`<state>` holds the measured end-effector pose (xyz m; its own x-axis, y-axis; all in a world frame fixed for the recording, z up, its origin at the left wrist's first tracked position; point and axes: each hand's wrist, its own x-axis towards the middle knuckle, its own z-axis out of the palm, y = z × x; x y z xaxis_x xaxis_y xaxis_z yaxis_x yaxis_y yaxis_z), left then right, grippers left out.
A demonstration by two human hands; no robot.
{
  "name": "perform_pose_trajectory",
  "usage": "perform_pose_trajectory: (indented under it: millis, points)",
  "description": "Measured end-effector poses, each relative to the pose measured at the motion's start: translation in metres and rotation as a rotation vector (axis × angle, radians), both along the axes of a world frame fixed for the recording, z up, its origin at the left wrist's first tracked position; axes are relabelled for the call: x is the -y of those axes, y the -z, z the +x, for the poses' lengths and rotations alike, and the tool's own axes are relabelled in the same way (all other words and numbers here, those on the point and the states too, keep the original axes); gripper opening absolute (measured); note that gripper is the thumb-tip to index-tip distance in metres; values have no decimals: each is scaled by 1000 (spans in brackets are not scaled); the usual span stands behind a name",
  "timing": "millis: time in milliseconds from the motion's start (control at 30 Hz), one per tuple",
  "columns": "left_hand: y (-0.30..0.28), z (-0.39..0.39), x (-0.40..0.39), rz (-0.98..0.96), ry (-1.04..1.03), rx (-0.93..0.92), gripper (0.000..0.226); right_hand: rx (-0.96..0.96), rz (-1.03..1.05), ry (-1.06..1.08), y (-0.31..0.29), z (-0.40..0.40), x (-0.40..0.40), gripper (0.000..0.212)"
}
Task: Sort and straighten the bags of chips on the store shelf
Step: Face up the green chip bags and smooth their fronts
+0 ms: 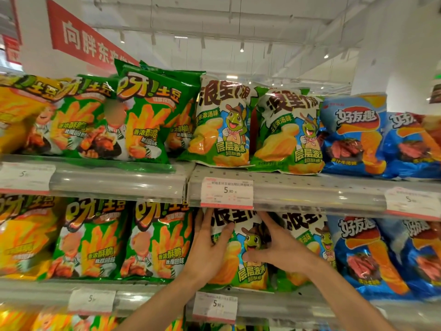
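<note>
A white-and-green chip bag with a cartoon turtle stands upright on the middle shelf. My left hand presses its left side with fingers spread over the front. My right hand grips its right edge, thumb on the front. A second turtle bag stands just right of it, partly hidden behind my right hand. Two more turtle bags lean on the top shelf.
Green fries bags fill both shelves to the left, yellow ones at far left. Blue bags stand to the right. Price tags hang on the shelf rails. A red banner hangs above.
</note>
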<state>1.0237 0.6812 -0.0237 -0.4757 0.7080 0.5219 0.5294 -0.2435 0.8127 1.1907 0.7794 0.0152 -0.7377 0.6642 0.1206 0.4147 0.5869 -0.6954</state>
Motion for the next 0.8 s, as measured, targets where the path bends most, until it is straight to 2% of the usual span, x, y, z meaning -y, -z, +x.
perform_pose_trajectory:
  millis: [100,167,267,367,433,533,600,667,800]
  points:
    - [-2,1,3,-25,24,-51,72,-2,0,-5,-1,0,0,117]
    - [-4,2,11,-98,30,-172,71,4,-9,0,-2,1,-2,118]
    - [-8,-4,32,-158,-33,-448,61,34,-33,-6,-4,-1,-1,120]
    - [-7,-26,52,-105,-204,-849,53,58,-20,-2,-3,-7,2,120]
    - [-7,-44,60,-70,-295,-991,48,80,18,2,-3,-12,10,115]
    - [-5,-66,72,-115,-430,-1032,50,152,219,132,1,-24,27,96]
    - [-1,-78,76,-163,-490,-1037,54,195,494,308,8,-36,41,81]
    - [4,-86,75,-204,-510,-1045,58,218,735,415,16,-51,51,81]
    - [8,-88,71,-216,-528,-1069,63,199,777,361,33,-81,55,75]
